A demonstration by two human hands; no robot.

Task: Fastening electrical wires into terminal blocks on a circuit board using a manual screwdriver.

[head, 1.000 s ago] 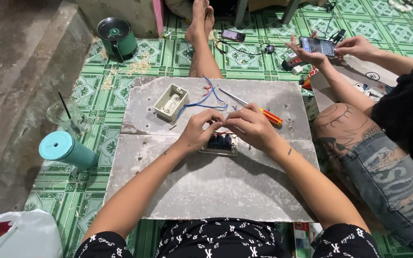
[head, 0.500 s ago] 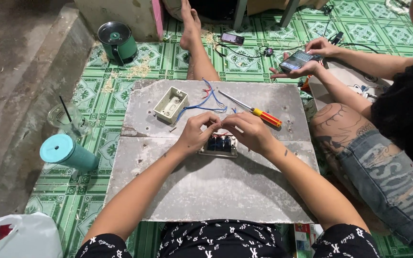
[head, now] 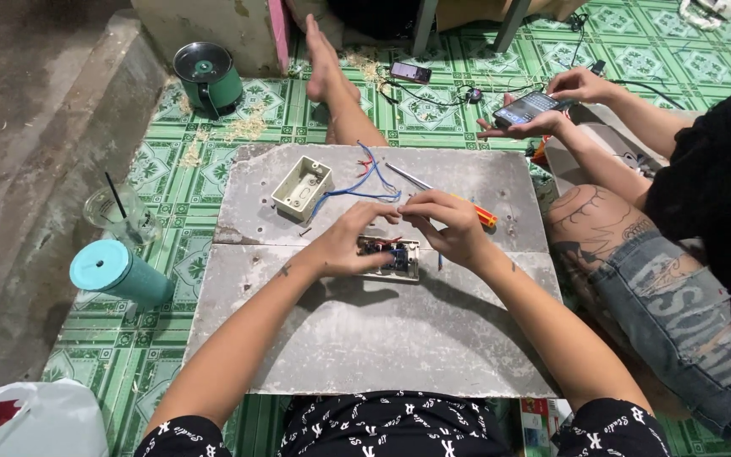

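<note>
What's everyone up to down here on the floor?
A person sitting at a grey board has both hands on a switch plate: the left hand steadies it, the right hand pinches a wire above it. A cream box with blue wires and a screwdriver lie beyond. Beside them, another person holds a phone.

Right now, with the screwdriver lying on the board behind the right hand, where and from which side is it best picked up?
Probably by its orange and yellow handle, coming from the board's right side. The screwdriver lies flat and slanted, thin metal shaft toward the blue wires, handle end poking out beyond the right hand. The handle is the thicker part and is clear of the wires.
</note>
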